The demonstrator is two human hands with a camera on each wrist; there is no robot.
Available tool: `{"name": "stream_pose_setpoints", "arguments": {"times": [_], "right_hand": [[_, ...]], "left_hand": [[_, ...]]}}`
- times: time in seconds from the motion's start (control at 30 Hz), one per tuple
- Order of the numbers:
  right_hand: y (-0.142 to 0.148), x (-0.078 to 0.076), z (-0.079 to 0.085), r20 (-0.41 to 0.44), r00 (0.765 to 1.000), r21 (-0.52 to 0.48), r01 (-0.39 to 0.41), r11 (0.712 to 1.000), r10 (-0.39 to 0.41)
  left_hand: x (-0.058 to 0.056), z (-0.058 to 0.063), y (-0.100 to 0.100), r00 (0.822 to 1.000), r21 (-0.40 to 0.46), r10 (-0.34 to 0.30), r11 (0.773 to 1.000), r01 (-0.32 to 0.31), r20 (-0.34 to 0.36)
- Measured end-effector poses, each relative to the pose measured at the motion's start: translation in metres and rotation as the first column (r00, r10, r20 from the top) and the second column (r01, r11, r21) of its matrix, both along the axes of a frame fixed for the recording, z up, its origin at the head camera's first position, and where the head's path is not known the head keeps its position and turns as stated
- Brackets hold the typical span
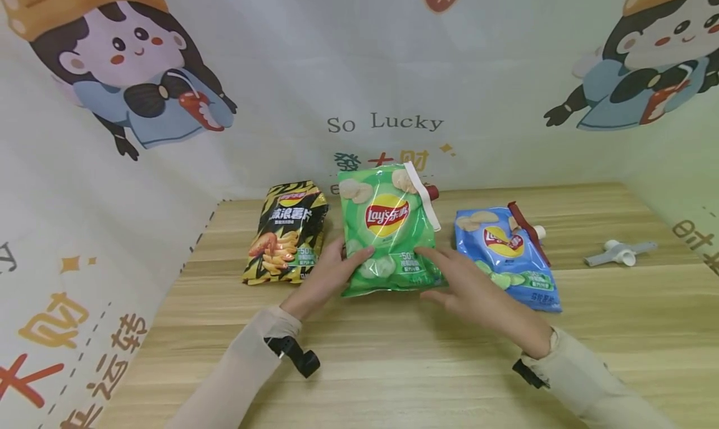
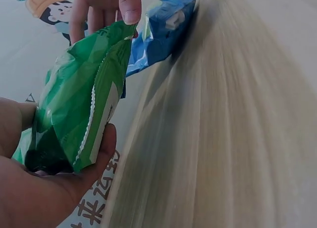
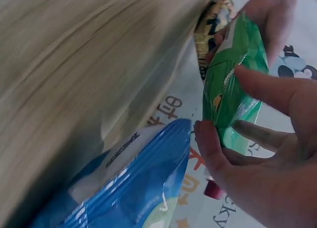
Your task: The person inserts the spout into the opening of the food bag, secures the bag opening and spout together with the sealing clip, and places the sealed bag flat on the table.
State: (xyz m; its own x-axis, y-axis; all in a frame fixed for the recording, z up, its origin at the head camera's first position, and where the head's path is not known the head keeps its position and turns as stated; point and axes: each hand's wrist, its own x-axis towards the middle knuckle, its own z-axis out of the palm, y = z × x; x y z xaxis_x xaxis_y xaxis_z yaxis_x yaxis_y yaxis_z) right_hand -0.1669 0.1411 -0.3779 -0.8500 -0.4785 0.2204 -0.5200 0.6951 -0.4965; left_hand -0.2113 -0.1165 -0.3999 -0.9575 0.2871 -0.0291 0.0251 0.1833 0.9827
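A green Lay's chip bag (image 1: 387, 226) is tilted up, with a white sealing clip (image 1: 422, 195) across its upper right corner. My left hand (image 1: 328, 270) grips its lower left side, thumb on the front and fingers behind, as the left wrist view shows (image 2: 44, 188). At the lower right side is my right hand (image 1: 469, 285). Its fingers reach the bag's edge, fairly straight, and the thumb is spread apart from them. In the right wrist view, the right hand's thumb and fingers (image 3: 213, 143) overlap the green bag (image 3: 235, 74) on either side.
A black and yellow chip bag (image 1: 289, 232) lies to the left. On the right lies a blue chip bag (image 1: 505, 254) with a dark red clip (image 1: 528, 232) having a white cap. A grey and white clip (image 1: 620, 253) rests farther right. A printed cloth (image 1: 494, 154) stands behind the wooden table (image 1: 382, 366).
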Motion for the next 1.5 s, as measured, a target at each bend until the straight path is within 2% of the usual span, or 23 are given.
{"name": "stream_pose_setpoints", "arguments": {"times": [0.1, 0.27, 0.37, 0.47, 0.53, 0.67, 0.77, 0.9, 0.97, 1.03, 1.13, 1.23, 1.33, 1.43, 1.5], "right_hand": [[0.002, 0.0, -0.002, -0.073, 0.997, 0.102, 0.013, 0.995, -0.005], [0.005, -0.002, -0.004, -0.215, 0.976, 0.244, 0.025, 0.969, 0.029], [0.007, -0.004, -0.004, -0.228, 0.973, 0.299, 0.025, 0.954, 0.046], [0.008, -0.005, -0.004, -0.195, 0.979, 0.331, 0.013, 0.943, 0.055], [0.01, -0.005, -0.005, -0.159, 0.985, 0.35, -0.005, 0.937, 0.065], [0.012, -0.004, -0.007, -0.118, 0.99, 0.376, -0.033, 0.926, 0.083], [0.012, -0.003, -0.008, -0.129, 0.988, 0.379, -0.027, 0.925, 0.082], [0.013, -0.002, -0.009, -0.135, 0.988, 0.378, -0.014, 0.926, 0.07], [0.014, -0.001, -0.009, -0.138, 0.988, 0.386, -0.006, 0.923, 0.064], [0.014, 0.001, -0.009, -0.144, 0.988, 0.396, 0.007, 0.918, 0.055], [0.013, 0.004, -0.009, -0.162, 0.986, 0.405, 0.028, 0.914, 0.042], [0.011, 0.007, -0.007, -0.193, 0.98, 0.405, 0.038, 0.914, 0.045], [0.008, 0.009, -0.003, -0.216, 0.975, 0.398, 0.038, 0.917, 0.053], [0.005, 0.01, 0.002, -0.227, 0.972, 0.37, 0.027, 0.929, 0.063], [0.002, 0.009, 0.005, -0.25, 0.965, 0.336, 0.011, 0.942, 0.078]], "left_hand": [[-0.007, -0.002, 0.006, 1.0, -0.065, 0.014, 0.998, -0.015, -0.014], [-0.015, -0.008, 0.013, 0.998, -0.186, 0.019, 0.982, -0.029, -0.052], [-0.017, -0.012, 0.016, 0.998, -0.223, 0.0, 0.975, -0.015, -0.068], [-0.017, -0.015, 0.019, 0.996, -0.26, -0.009, 0.966, -0.013, -0.084], [-0.017, -0.016, 0.022, 0.994, -0.305, -0.012, 0.952, -0.023, -0.111], [-0.013, -0.015, 0.025, 0.985, -0.42, -0.04, 0.907, -0.035, -0.169], [-0.011, -0.014, 0.026, 0.978, -0.496, -0.061, 0.867, -0.048, -0.201], [-0.01, -0.015, 0.028, 0.977, -0.545, -0.076, 0.838, -0.045, -0.198], [-0.01, -0.017, 0.029, 0.977, -0.545, -0.086, 0.838, -0.035, -0.195], [-0.011, -0.02, 0.029, 0.976, -0.53, -0.087, 0.848, -0.032, -0.199], [-0.01, -0.021, 0.03, 0.977, -0.502, -0.066, 0.863, -0.046, -0.201], [-0.008, -0.02, 0.029, 0.981, -0.498, -0.037, 0.865, -0.063, -0.188], [-0.006, -0.015, 0.027, 0.984, -0.54, -0.023, 0.838, -0.077, -0.175], [0.0, -0.007, 0.024, 0.984, -0.613, -0.013, 0.784, -0.101, -0.178], [0.005, -0.002, 0.02, 0.983, -0.642, -0.003, 0.758, -0.119, -0.186]]}}
